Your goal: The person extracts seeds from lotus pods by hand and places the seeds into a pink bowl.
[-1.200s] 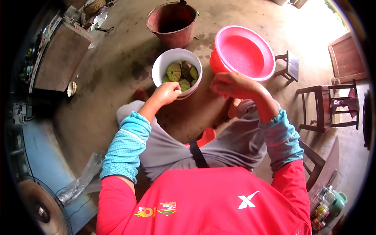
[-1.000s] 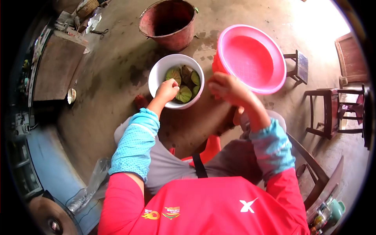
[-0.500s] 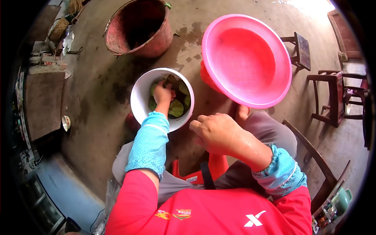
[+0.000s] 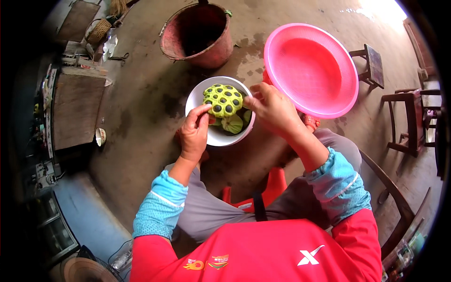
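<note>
Nearest is one red plastic seat [image 4: 275,188]. Ahead, of two hands, the left hand [image 4: 193,136] pinches one green lotus seed pod [image 4: 223,100] above one white bucket [image 4: 196,99]; the right hand [image 4: 278,111], fingers bent, is at the pod's right edge, its grip unclear. At least two pods [image 4: 232,124] lie inside. Beyond stand one pink basin [image 4: 306,70], one small wooden stool [image 4: 374,66], one dark-red bucket [image 4: 220,50].

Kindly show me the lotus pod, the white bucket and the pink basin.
Lotus pod [image 4: 223,100]: head view, middle of its seeded face.
White bucket [image 4: 196,97]: head view, left inner wall.
Pink basin [image 4: 312,70]: head view, inner bottom.
</note>
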Action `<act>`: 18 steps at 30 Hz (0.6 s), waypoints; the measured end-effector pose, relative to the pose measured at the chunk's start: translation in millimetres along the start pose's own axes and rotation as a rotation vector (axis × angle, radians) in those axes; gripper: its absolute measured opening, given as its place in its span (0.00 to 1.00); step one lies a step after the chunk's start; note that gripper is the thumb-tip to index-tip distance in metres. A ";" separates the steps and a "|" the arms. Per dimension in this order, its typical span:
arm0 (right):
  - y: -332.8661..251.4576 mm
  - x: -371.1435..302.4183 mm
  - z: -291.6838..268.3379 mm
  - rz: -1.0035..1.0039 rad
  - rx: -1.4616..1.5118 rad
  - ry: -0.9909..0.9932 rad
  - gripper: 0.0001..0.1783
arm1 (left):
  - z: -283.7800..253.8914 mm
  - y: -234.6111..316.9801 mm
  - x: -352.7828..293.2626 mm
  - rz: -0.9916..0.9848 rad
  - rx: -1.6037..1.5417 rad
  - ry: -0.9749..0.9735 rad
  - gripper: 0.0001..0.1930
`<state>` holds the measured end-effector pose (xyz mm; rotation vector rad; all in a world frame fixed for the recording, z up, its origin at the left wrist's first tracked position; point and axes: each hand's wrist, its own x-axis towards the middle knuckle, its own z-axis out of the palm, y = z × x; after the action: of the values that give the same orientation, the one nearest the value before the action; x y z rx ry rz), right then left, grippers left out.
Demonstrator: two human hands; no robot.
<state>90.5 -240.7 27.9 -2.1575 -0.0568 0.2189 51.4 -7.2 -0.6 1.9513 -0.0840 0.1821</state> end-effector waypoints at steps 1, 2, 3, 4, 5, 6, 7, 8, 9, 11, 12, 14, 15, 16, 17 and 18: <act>6.9 6.0 4.8 -0.004 -0.001 0.007 0.24 | -2.4 9.2 -3.9 0.039 0.018 0.005 0.11; 14.8 11.7 10.2 0.094 0.219 -0.048 0.27 | -4.3 17.8 -7.0 0.047 0.014 0.004 0.11; 7.2 14.4 10.8 0.187 0.443 -0.112 0.30 | -9.3 25.8 -10.7 0.113 0.030 0.016 0.11; -4.2 10.8 2.8 0.275 0.550 -0.233 0.30 | -13.1 30.4 -13.4 0.178 0.044 0.028 0.11; -8.9 9.6 5.3 0.272 0.547 -0.232 0.30 | -15.7 32.0 -14.5 0.181 0.042 0.031 0.11; -13.0 9.2 7.2 0.319 0.744 -0.357 0.26 | -18.0 33.2 -15.0 0.194 0.037 0.013 0.11; -17.3 8.6 8.9 0.367 0.939 -0.483 0.22 | -19.9 33.4 -16.6 0.206 0.031 -0.006 0.11; -23.9 6.7 7.8 0.357 0.915 -0.471 0.21 | -20.7 33.3 -22.3 0.054 -0.148 0.003 0.11; -26.0 7.0 10.0 0.352 0.910 -0.474 0.21 | -22.3 32.8 -20.3 0.057 -0.149 0.009 0.11; -28.1 9.8 16.2 0.241 0.966 -0.432 0.21 | -25.9 33.8 -12.7 -0.220 -0.680 0.067 0.11; -27.7 12.0 18.9 0.219 0.957 -0.434 0.20 | -27.7 39.6 -6.4 -0.209 -0.736 0.025 0.17; -26.7 13.4 26.4 0.201 0.956 -0.435 0.21 | -26.2 50.8 4.4 -0.256 -0.797 0.045 0.21; -26.8 14.2 30.3 0.180 0.960 -0.435 0.21 | -25.2 53.2 8.1 -0.302 -0.854 0.063 0.25; -25.3 15.5 33.9 0.125 0.913 -0.426 0.21 | -24.6 51.8 10.8 -0.367 -0.860 0.049 0.34; -26.5 16.4 36.2 0.127 0.907 -0.431 0.21 | -22.1 51.1 12.3 -0.422 -0.893 0.049 0.36; -29.7 16.7 39.4 0.117 0.881 -0.424 0.21 | -22.8 52.2 13.4 -0.432 -0.860 0.033 0.37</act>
<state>101.2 -189.7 28.6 -1.2138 -0.0614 0.6361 55.1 -5.5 57.7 1.0707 0.2459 -0.1030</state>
